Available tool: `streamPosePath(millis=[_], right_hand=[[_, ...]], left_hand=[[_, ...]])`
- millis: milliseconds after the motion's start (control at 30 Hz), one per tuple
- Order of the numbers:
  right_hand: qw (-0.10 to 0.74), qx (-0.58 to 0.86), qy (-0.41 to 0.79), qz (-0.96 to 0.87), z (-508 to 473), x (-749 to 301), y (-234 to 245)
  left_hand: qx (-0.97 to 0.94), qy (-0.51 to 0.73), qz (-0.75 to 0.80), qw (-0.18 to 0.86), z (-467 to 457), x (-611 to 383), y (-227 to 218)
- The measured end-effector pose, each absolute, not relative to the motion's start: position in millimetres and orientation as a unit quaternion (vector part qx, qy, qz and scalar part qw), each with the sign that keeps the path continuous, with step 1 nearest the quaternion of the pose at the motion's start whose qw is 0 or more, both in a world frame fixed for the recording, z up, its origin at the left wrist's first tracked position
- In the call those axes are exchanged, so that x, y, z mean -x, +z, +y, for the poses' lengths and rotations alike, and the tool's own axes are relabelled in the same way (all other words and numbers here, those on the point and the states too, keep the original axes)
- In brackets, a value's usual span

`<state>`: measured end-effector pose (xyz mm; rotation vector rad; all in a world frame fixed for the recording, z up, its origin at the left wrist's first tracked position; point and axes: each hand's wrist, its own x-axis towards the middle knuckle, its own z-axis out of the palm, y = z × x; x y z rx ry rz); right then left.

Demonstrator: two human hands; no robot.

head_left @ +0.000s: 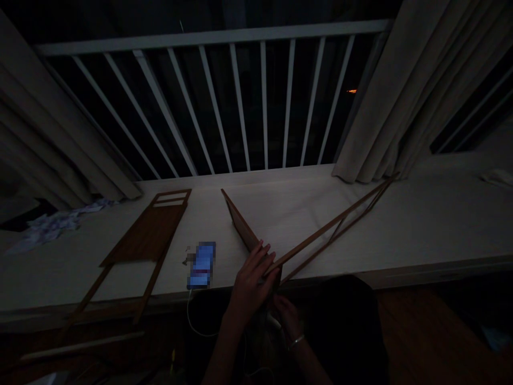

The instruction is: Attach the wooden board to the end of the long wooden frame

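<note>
In front of me is a wooden folding frame (320,233), perhaps a small chair, with a solid panel (243,224) angled to the left and two long legs reaching up to the right. My left hand (253,275) wraps its fingers over the corner where panel and legs meet. Just below it, my right hand (286,311), with a bracelet at the wrist, has curled fingers at the underside of that corner. Shadow hides what they pinch. A similar wooden frame (140,235) lies flat to the left. A lit phone (203,266) with a cable lies between the two.
The pale window ledge (296,203) runs across the view, with a white railing (262,107) behind it. Curtains (385,91) hang at both sides. Crumpled cloth (60,222) is at the left. Small metal pieces (185,262) lie beside the phone. The room is very dark.
</note>
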<state>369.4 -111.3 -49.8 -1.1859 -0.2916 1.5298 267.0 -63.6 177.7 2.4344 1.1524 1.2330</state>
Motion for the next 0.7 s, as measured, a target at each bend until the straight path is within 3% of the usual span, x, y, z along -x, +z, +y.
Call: streamPosePath(millis=[500, 700], right_hand=[[0.573, 0.543, 0.588, -0.175, -112.6, -371.0, -8.5], [0.58, 0.483, 0.631, -0.179, -115.9, -372.6, -21.0]], left_hand=[[-0.779, 0.47, 0.404, 0.102, -67.7, -275.4, 180.4], [-0.779, 0.472, 0.4, 0.101, -66.9, -275.8, 180.2]])
